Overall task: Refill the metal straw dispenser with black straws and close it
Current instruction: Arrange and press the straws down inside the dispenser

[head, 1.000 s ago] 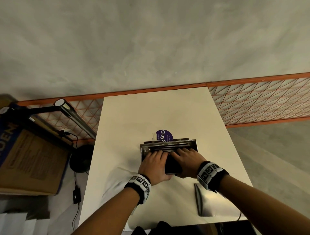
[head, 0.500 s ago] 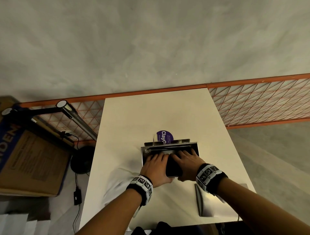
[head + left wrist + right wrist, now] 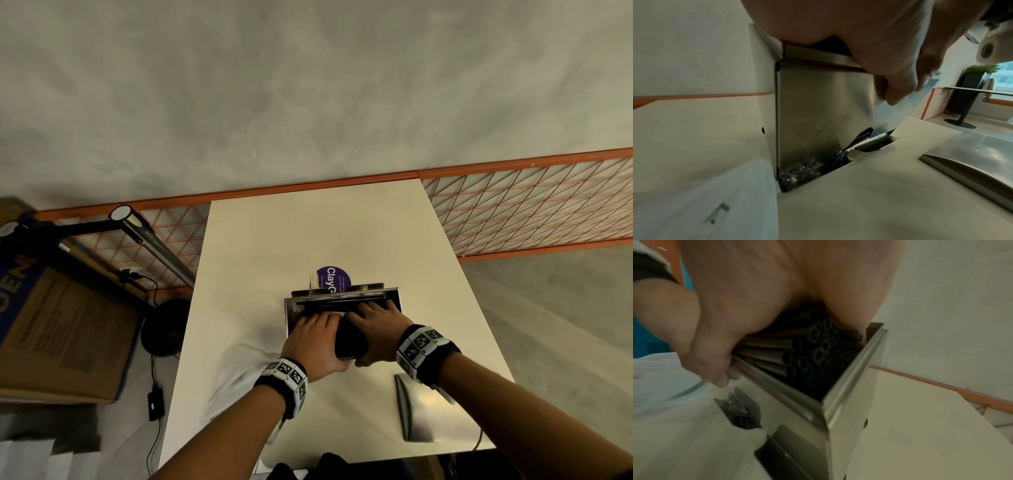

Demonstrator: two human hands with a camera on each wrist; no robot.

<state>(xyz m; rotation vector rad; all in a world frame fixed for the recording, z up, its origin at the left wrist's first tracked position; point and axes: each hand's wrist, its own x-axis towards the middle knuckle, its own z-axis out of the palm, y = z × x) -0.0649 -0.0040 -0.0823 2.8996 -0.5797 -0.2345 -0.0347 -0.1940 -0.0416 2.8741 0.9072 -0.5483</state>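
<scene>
The open-topped metal straw dispenser [image 3: 290,313] stands in the middle of the white table [image 3: 308,233]. A thick bundle of black straws [image 3: 350,341] lies across its top, partly down inside the box [image 3: 849,402]. My left hand [image 3: 313,339] grips the bundle's left part, with the thumb down the dispenser's front wall [image 3: 818,113]. My right hand [image 3: 376,330] grips the right part, and the straws' open ends [image 3: 807,353] show under its palm. More black straws lie along the far side of the opening. The dispenser's metal lid [image 3: 416,407] lies on the table near my right forearm.
A crumpled clear plastic bag [image 3: 236,377] lies left of the dispenser. A purple round sticker [image 3: 334,279] sits just behind the box. An orange mesh railing [image 3: 513,212] runs behind the table, with a cardboard box [image 3: 61,335] and a lamp [image 3: 150,246] off to the left.
Both hands stay round the straw bundle over the dispenser's open top and have barely moved. The view has shifted slightly.
</scene>
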